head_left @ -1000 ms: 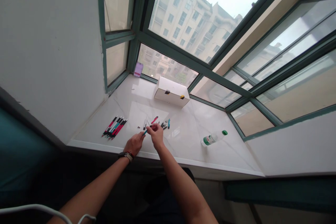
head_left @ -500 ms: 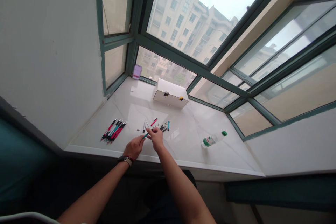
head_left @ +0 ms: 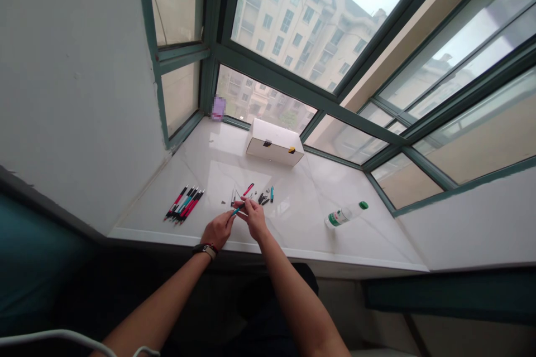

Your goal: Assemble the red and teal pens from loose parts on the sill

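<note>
Your left hand (head_left: 218, 230) and right hand (head_left: 254, 216) both pinch the pen (head_left: 238, 211) just above the sill (head_left: 293, 237), near its front edge. If your grip slips, a small piece could drop and roll off.

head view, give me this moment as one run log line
left hand: holds teal pen | right hand: grips its other end | sill: pen row left, loose parts ahead, bottle right
</note>
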The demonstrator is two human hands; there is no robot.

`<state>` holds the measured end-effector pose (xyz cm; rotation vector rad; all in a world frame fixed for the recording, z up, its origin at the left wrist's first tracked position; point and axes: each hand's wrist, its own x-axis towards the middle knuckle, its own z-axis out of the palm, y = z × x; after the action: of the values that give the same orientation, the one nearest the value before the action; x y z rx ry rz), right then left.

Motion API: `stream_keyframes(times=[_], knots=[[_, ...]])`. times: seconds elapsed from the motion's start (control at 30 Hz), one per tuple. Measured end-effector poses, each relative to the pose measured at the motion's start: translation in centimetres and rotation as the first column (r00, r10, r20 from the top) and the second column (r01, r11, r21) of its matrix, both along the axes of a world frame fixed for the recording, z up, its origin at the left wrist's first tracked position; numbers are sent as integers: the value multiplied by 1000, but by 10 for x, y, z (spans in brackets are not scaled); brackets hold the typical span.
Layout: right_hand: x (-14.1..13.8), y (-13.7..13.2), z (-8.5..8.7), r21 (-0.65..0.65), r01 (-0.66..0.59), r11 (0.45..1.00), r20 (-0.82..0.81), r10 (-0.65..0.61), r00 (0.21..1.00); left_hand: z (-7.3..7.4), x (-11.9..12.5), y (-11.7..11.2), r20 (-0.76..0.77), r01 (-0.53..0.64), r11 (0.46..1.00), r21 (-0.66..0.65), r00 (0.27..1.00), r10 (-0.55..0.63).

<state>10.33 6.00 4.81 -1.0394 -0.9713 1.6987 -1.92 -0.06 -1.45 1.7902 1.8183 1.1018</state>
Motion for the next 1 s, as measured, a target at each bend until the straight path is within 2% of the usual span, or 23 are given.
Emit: stream_keyframes(times=[0.1,0.23,0.3,0.43,0.5,0.57,0.63,0.7,0.73,0.77,0.8,0.87,0.93,1.0], knots=[[2,1,-1,6,25,1000,49,-26,998,-1,0,0,8,10,1000,18,1000,-10],[-1,3,-10,-17,193,981,124,-189,974,-4,0,1,-6,40,998,47,999,-40],[-1,4,-13,-48,221,974,156,-212,965,-5,0,1,-8,57,997,45,998,-56],[6,-2,-9,-73,91,993,76,-85,993,0,-1,-1,44,67,998,-7,997,-67],[11,-5,-4,-68,28,997,11,-27,1000,6,-1,-1,115,43,998,-44,993,-37],[14,-6,2,-51,22,998,18,-21,1000,16,-2,1,237,66,991,-114,971,-38],[14,-4,10,-17,54,998,90,-52,995,30,-4,3,448,216,948,-235,889,-91],[13,1,19,18,77,997,169,-79,982,47,-5,5,712,446,827,-341,698,-83],[12,3,25,23,75,997,196,-78,977,57,-6,5,807,536,762,-365,590,-28],[12,5,31,11,57,998,208,-58,976,66,-8,5,869,591,720,-365,493,35],[11,7,38,-21,26,999,196,-21,980,74,-9,4,908,625,699,-347,410,85],[11,7,52,-101,-73,992,102,84,991,89,-12,1,946,654,692,-306,289,145],[10,5,64,-136,-163,977,-18,162,987,99,-13,-3,962,671,692,-267,221,157],[9,1,73,-116,-183,976,-63,177,982,104,-11,-7,970,665,709,-236,205,131]])
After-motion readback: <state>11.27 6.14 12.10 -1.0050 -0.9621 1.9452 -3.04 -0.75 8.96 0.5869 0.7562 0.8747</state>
